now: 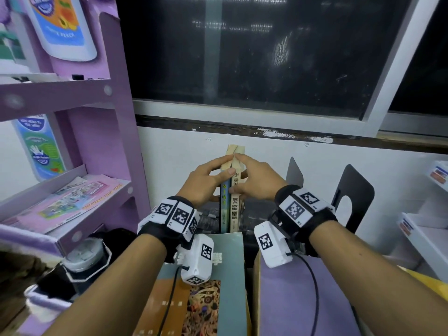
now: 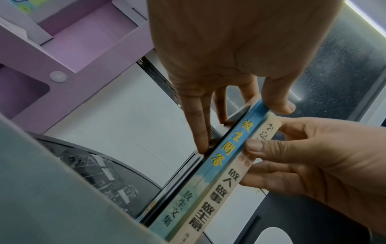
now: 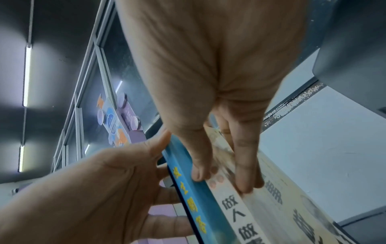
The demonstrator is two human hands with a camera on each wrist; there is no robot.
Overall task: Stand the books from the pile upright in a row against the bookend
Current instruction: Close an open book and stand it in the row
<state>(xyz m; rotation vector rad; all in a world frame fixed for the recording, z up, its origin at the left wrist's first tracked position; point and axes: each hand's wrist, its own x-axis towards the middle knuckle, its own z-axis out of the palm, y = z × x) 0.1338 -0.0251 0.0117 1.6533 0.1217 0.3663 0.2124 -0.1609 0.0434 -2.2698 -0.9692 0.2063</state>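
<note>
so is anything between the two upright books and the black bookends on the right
Nothing visible. The blue book and cream book stand pressed between the left hand and right hand, with bare gap before the nearer bookend.

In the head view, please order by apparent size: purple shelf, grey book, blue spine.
1. purple shelf
2. grey book, though it lies nearest the camera
3. blue spine

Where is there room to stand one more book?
Free: the gap between the cream book and the black bookends, on the right hand side. Crowded: the left hand side, near the purple shelf, and the front, where flat books lie.
</note>
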